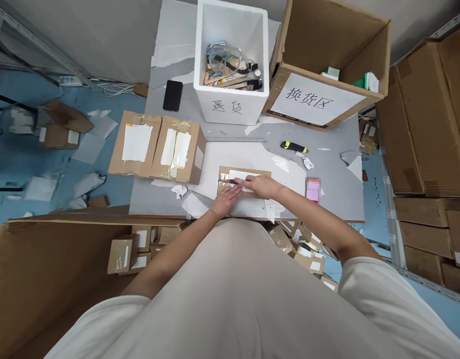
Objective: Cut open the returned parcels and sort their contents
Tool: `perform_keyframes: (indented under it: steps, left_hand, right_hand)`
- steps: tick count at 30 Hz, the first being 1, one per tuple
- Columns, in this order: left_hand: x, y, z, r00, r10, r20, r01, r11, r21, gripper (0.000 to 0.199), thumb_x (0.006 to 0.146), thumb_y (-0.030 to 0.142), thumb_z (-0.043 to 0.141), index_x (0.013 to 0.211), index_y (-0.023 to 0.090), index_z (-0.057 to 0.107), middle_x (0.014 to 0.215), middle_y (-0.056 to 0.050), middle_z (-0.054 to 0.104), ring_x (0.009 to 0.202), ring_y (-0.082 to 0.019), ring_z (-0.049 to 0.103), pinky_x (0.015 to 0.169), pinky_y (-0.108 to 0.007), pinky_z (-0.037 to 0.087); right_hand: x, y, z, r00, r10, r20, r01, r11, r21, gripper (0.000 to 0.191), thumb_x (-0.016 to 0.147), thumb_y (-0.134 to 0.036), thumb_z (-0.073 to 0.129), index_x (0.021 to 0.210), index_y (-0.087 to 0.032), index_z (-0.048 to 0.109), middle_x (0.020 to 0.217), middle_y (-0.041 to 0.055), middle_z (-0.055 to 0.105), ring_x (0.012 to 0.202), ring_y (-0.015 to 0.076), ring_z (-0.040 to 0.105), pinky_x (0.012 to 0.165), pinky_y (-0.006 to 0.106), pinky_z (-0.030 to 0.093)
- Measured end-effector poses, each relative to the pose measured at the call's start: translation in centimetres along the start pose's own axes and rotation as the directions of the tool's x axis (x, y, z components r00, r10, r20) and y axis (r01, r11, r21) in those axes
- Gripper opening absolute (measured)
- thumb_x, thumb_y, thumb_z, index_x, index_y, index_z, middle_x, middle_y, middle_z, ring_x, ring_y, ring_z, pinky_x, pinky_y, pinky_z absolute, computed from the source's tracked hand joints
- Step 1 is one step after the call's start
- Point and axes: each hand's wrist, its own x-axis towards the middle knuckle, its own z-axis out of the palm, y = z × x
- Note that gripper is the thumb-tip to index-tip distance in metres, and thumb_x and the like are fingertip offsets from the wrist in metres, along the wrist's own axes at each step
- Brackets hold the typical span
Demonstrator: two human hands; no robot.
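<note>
Small flat brown cardboard box (265,173) lies before me on white sheet (237,153); looks light, stiff, shiny clear tape (223,176) likely slippery; best held by side edges. My left hand (227,200) rests open, fingers flat on it; right hand (265,186) pinches slim black-and-red tool (231,181)

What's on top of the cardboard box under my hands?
The cardboard box carries a white label, with a red-and-black item at your right hand. That hand and your left hand hide parts of its top.
</note>
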Motion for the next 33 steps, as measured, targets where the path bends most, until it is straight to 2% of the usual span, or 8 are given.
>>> perform_keyframes:
  steps: [10,13,20,29,33]
  left_hand:
    - [0.0,-0.3,-0.2,0.999,-0.006,0.034,0.007,1.000,-0.028,0.050,0.089,0.001,0.031,0.132,0.015,0.052,0.133,-0.011,0.057,0.134,-0.021,0.043,0.108,-0.045,0.040]
    - [-0.1,-0.2,-0.4,0.998,-0.027,0.053,0.029,0.999,-0.023,0.051,0.088,0.001,0.030,0.133,0.016,0.051,0.134,-0.010,0.057,0.135,-0.021,0.042,0.109,-0.045,0.038]
    - [0.4,-0.2,-0.1,0.996,-0.055,0.067,0.058,0.997,-0.044,0.052,0.088,0.004,0.029,0.132,0.017,0.053,0.130,-0.010,0.060,0.133,-0.021,0.044,0.109,-0.044,0.038]
    - [0.2,0.5,-0.3,0.993,-0.062,0.099,0.068,0.996,-0.055,0.056,0.085,0.003,0.033,0.135,0.020,0.050,0.131,-0.011,0.059,0.132,-0.022,0.045,0.109,-0.046,0.038]
    - [0.6,0.6,-0.7,0.989,-0.078,0.122,0.081,0.996,-0.020,0.054,0.085,0.002,0.032,0.132,0.019,0.054,0.130,-0.010,0.060,0.131,-0.022,0.047,0.108,-0.043,0.038]
  right_hand:
    - [-1.3,0.1,-0.8,0.994,0.070,0.083,-0.060,0.992,-0.115,0.063,0.092,-0.010,0.032,0.150,-0.032,0.019,0.114,0.0145,0.060,0.085,0.0242,0.067,0.065,0.030,0.042]
    - [-3.4,1.4,-0.5,0.987,0.119,0.105,-0.104,0.985,-0.138,0.064,0.091,-0.008,0.031,0.150,-0.032,0.021,0.114,0.0139,0.061,0.082,0.0231,0.067,0.062,0.029,0.039]
    - [-11.5,5.7,1.8,0.946,0.281,0.161,-0.255,0.952,-0.168,0.077,0.081,0.001,0.036,0.149,-0.033,0.026,0.097,0.0112,0.065,0.063,0.0155,0.062,0.057,0.027,0.031]
    - [-13.8,5.4,3.7,0.958,0.276,0.077,-0.264,0.955,-0.135,0.081,0.078,0.003,0.036,0.149,-0.036,0.024,0.098,0.0095,0.063,0.065,0.0157,0.060,0.055,0.027,0.028]
    - [-16.3,6.9,4.7,0.956,0.292,0.032,-0.290,0.955,-0.054,0.081,0.079,0.002,0.037,0.148,-0.038,0.025,0.099,0.0076,0.063,0.068,0.0161,0.060,0.056,0.026,0.031]
